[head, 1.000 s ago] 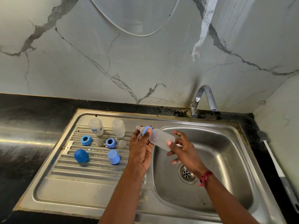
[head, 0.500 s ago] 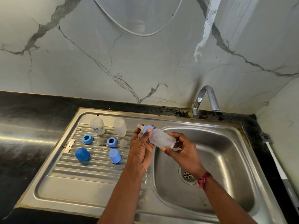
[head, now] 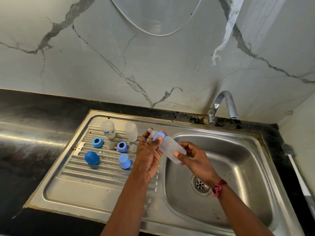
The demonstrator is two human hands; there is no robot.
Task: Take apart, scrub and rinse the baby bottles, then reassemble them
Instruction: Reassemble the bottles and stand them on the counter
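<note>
A clear baby bottle (head: 171,148) with a blue collar (head: 158,135) and a clear teat (head: 151,131) is held tilted over the sink's left rim. My left hand (head: 148,150) pinches the blue collar. My right hand (head: 196,156) grips the bottle's base end. On the ribbed drainboard (head: 95,171) two more clear bottle bodies (head: 107,127) (head: 130,132) stand neck down. In front of them lie two blue collars (head: 97,142) (head: 122,146), two clear teats (head: 110,144) (head: 134,148) and two blue caps (head: 92,157) (head: 125,161).
The steel sink basin (head: 238,167) with its drain (head: 199,184) lies under my right hand. A curved tap (head: 221,106) rises at the back. A white-handled bottle brush (head: 296,172) lies on the black counter at the right. Black counter (head: 25,142) extends left.
My right hand has shifted its fingers round the bottle's base, and the bottle has turned slightly. The left hand keeps its hold on the collar.
</note>
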